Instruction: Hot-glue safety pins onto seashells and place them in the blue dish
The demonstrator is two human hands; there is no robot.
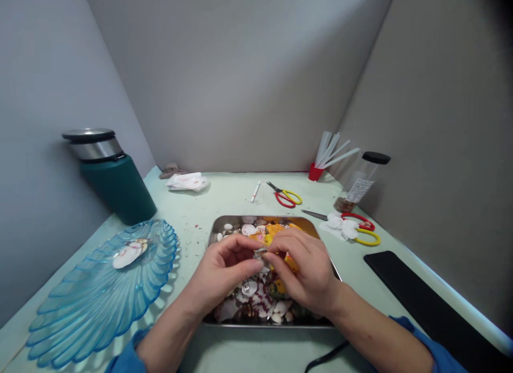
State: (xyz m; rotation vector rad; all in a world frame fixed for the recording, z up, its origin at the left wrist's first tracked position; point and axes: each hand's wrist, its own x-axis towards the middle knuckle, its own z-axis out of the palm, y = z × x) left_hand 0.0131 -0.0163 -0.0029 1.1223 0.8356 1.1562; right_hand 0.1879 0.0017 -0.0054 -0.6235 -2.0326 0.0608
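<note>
Above a metal tray (272,326) of seashells, my left hand (230,261) and my right hand (304,261) meet fingertip to fingertip. Between them is a small silvery piece (260,252), pinched by thumb and fingers from both sides. Its exact kind is too small to make out. White, orange and purple-speckled shells (262,301) fill the tray below, partly hidden by my hands.
At left, a blue shell-shaped glass plate (100,298) bears a scallop shell (130,254); a green bottle (116,188) stands behind it. Scissors (286,194), a marker (255,192), more scissors (367,236), glue sticks (328,151) and a jar (358,183) lie or stand beyond.
</note>
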